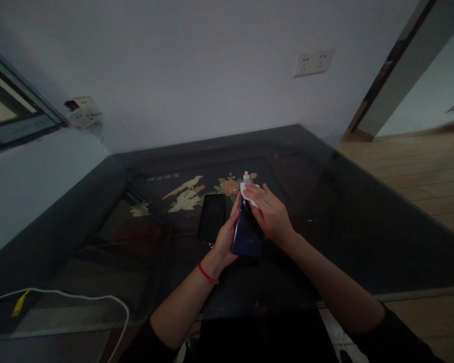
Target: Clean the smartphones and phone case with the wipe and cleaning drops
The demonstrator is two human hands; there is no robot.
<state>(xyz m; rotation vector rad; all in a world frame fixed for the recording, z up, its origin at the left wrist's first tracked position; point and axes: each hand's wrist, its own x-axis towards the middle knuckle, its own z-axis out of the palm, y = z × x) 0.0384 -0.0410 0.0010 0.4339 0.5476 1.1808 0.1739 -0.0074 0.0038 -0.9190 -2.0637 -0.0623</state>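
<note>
A dark blue smartphone [246, 233], its back facing up, is gripped along its left side by my left hand [227, 234], which wears a red cord bracelet at the wrist. My right hand [271, 210] presses a small white cloth or tissue [246, 190] onto the phone's upper end, fingers laid over it. Just beyond the phone stands a small bottle with a white nozzle [246, 176], its lower part hidden. Left of my left hand, a black phone case [212, 218] lies on the dark glossy table [325, 237].
Bird and flower pictures [185, 194] decorate the tabletop. A white cable [79, 296] with a yellow tag [20, 303] runs across the table's near left corner. Behind the table rises a white wall [196, 75] with power sockets [314, 62]. Wooden floor [412, 166] shows at right.
</note>
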